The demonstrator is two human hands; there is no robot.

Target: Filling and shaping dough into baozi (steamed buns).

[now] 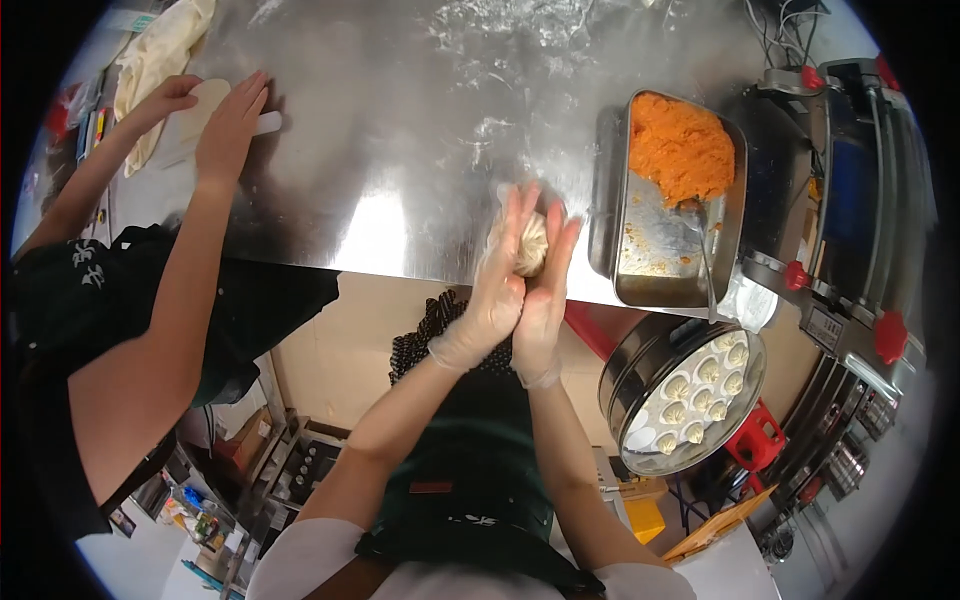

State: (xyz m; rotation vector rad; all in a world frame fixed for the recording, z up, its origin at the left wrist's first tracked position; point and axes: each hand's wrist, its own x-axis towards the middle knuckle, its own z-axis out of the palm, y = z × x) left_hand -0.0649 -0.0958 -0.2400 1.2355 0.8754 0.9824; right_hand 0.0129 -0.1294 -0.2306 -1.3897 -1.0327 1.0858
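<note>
Two gloved hands, left hand [492, 295] and right hand [545, 290], clasping one dumpling [531, 243], one filling tray [668, 262]

Bun [531, 243] between hands, tray [640, 262] right

Clear thin gloves, dark apron, seemingly white sleeves

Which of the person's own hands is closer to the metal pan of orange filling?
Right. The right hand is on the side of the bun facing the pan; the left hand is on the far side.
</note>
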